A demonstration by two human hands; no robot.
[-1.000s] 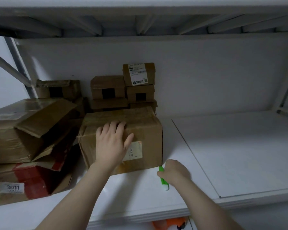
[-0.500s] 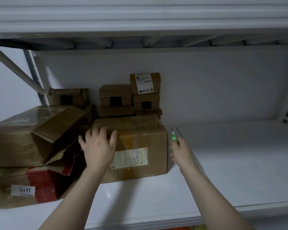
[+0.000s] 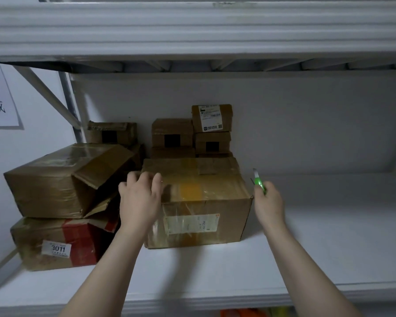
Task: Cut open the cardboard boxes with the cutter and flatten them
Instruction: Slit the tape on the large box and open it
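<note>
A taped box [image 3: 204, 195] stands on the white shelf [image 3: 329, 236], its pale label facing the person. The left hand [image 3: 141, 202] rests on the box's top at the front left corner, fingers spread and only slightly bent over the edge, gripping nothing. The right hand [image 3: 269, 204] is curled round a green cutter [image 3: 258, 181], held just beside the box's upper right corner with the tip pointing up (whether the blade touches the cardboard cannot be told). To the left, an open-flapped box [image 3: 50, 179] lies on a red-taped box [image 3: 55, 243] labelled 3011. Small boxes [image 3: 172, 133] are stacked at the back against the wall. A paper sign [image 3: 0, 97] hangs at the far left.
</note>
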